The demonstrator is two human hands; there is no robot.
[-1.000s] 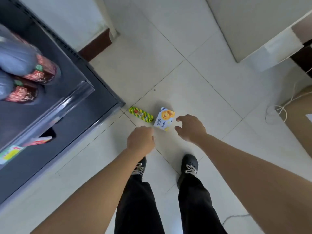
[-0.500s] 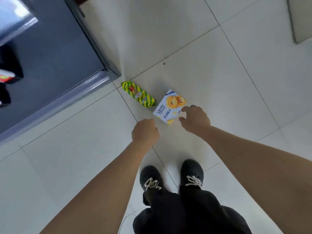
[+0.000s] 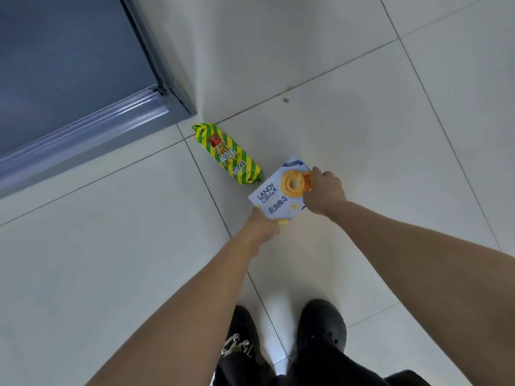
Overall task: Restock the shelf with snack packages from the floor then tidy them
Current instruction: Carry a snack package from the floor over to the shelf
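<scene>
Cookie box low over the floor, gripped both sides: left hand fingers curl on its near corner, right hand fingers clamp its right edge. Striped snack pack lies just beside it, near the shelf base corner.

Bright, soft light covers the white floor; a faint shadow spreads from the shelf corner, and a pale glare lies on the tile between the shoes. The wide lens bends the tile joints toward the edges, yet the print on the biscuit box is sharp.
</scene>
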